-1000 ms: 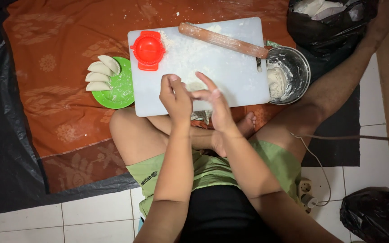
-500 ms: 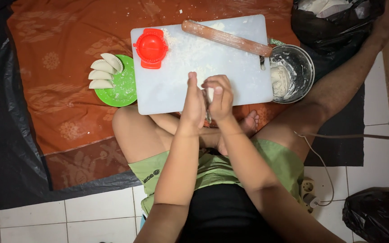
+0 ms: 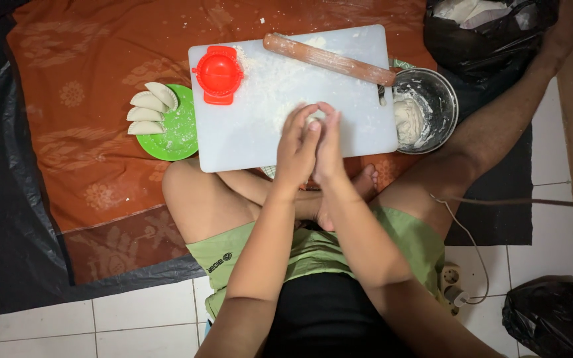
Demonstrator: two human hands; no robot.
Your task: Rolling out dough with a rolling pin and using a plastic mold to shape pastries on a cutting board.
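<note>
While left hand (image 3: 298, 147) and right hand (image 3: 328, 142) pressed palms together over floured board (image 3: 247, 139), dough hidden; we judged even, gentle rolling best.

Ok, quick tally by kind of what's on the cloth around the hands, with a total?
White cutting board: 1
Wooden rolling pin: 1
Red dumpling press: 1
Green plate: 1
Folded dumplings on the plate: 4
Metal bowl with dough: 1
Total: 9
The left hand and right hand are pressed together over the board, a bit of pale dough between the fingertips.
</note>
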